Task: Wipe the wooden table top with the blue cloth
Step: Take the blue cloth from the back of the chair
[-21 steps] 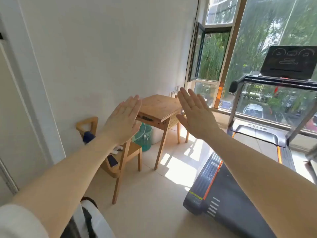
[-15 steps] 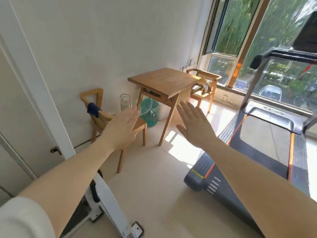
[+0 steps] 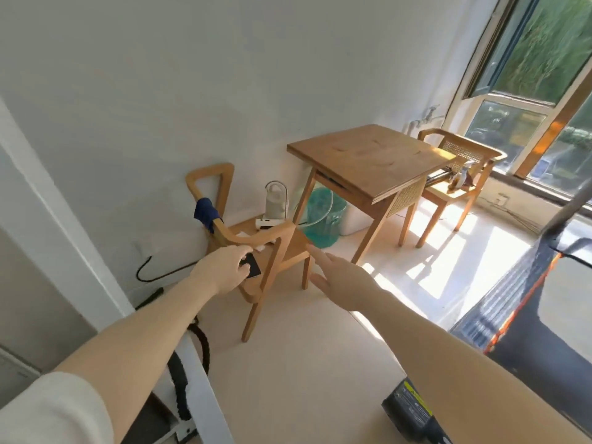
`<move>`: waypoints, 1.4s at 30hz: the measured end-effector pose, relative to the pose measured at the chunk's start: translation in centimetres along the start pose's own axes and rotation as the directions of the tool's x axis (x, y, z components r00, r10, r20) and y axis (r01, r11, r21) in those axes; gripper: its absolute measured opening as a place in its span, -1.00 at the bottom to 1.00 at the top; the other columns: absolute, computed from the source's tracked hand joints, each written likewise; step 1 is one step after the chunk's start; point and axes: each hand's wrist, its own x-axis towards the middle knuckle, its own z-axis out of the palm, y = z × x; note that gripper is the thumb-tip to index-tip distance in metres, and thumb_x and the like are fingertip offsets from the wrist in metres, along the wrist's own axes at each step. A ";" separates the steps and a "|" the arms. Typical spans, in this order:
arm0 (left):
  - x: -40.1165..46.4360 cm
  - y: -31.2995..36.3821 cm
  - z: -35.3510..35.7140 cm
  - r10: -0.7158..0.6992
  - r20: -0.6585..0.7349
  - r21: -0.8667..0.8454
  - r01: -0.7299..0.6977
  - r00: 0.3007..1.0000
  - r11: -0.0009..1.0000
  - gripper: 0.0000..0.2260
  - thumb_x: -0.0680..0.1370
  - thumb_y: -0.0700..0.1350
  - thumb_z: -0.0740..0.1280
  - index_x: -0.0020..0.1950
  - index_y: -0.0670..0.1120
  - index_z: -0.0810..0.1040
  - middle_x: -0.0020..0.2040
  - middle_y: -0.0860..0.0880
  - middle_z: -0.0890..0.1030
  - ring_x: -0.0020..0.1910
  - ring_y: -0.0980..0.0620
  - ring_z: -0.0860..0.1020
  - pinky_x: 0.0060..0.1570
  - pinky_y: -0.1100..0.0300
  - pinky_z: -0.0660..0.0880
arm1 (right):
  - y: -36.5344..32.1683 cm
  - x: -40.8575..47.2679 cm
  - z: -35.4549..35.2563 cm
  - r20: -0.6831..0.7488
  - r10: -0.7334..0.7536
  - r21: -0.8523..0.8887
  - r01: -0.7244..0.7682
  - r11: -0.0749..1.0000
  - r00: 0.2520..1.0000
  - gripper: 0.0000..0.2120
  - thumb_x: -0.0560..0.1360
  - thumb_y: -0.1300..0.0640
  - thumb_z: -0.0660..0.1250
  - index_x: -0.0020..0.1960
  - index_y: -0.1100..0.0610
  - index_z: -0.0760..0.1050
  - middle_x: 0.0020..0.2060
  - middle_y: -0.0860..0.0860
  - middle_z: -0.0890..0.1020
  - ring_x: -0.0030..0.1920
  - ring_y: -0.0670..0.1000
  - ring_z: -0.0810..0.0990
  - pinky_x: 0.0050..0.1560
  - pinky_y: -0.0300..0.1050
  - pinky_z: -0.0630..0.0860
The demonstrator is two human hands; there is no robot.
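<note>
The wooden table [image 3: 368, 158] stands against the white wall, its top bare. The blue cloth [image 3: 206, 213] hangs over the armrest of a wooden chair [image 3: 256, 238] to the table's left. My left hand [image 3: 224, 269] hovers over the chair's near armrest, fingers loosely spread, holding nothing. My right hand [image 3: 342, 274] is flat and spread, palm down, to the right of the chair and well short of the table. Both hands are apart from the cloth.
On the chair seat lie a dark phone [image 3: 251, 265] and a white kettle [image 3: 276, 201]. A green bucket [image 3: 323, 219] sits under the table. A second chair [image 3: 461, 174] stands by the window. A treadmill [image 3: 528, 302] fills the right side.
The view has tilted down and closer to the chair. Both hands have dropped lower, from in front of the table to beside the chair.
</note>
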 end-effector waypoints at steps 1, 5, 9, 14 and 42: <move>1.6 -0.5 -0.3 -0.061 -0.002 -0.058 0.061 0.998 0.996 -0.57 0.60 -0.06 0.17 0.48 -0.03 0.22 0.28 -0.06 0.52 0.21 -0.05 0.52 0.14 0.07 0.47 | 0.6 1.6 -0.3 0.001 -0.008 0.028 0.008 1.000 1.000 -0.46 0.62 -0.01 0.07 0.52 -0.04 -0.09 0.37 0.05 0.40 0.23 0.06 0.50 0.20 -0.09 0.44; 7.7 -2.2 -0.4 -0.216 -0.027 -0.223 0.205 0.976 0.953 -0.58 0.60 -0.06 0.17 0.46 -0.05 0.23 0.15 -0.09 0.59 0.06 -0.06 0.58 0.06 0.07 0.51 | 3.7 8.2 -1.4 0.068 -0.047 0.044 0.044 0.998 0.997 -0.50 0.62 -0.02 0.05 0.51 -0.03 -0.04 0.29 0.05 0.48 0.16 0.06 0.54 0.17 -0.11 0.47; 12.1 -4.2 0.8 -0.290 -0.007 -0.266 0.278 0.957 0.923 -0.62 0.60 -0.07 0.17 0.42 -0.07 0.31 0.16 -0.10 0.59 0.10 -0.05 0.56 0.10 0.12 0.46 | 7.3 16.3 -2.0 0.104 -0.049 0.058 0.043 0.997 0.993 -0.57 0.63 0.00 0.04 0.47 0.03 0.12 0.27 0.07 0.50 0.21 0.07 0.51 0.23 -0.03 0.45; 17.3 -7.2 1.9 -0.446 0.006 -0.256 0.433 0.895 0.864 -0.64 0.60 -0.07 0.17 0.41 -0.05 0.34 0.16 -0.05 0.58 0.13 -0.01 0.53 0.09 0.16 0.42 | 9.8 28.1 -0.9 0.235 -0.178 0.064 0.168 0.984 0.956 -0.51 0.62 -0.02 0.06 0.50 0.03 0.02 0.06 0.09 0.60 -0.02 0.07 0.59 0.08 0.04 0.53; 41.5 -35.8 4.5 -0.768 0.134 -0.580 0.678 0.626 0.451 -0.60 0.60 -0.13 0.21 0.44 -0.09 0.29 0.41 -0.06 0.36 0.36 -0.01 0.36 0.30 0.14 0.29 | -4.1 70.9 18.4 0.451 -0.216 0.343 0.055 0.938 0.866 -0.66 0.61 0.16 0.10 0.37 0.21 0.28 0.27 0.15 0.44 0.22 0.17 0.45 0.12 -0.09 0.36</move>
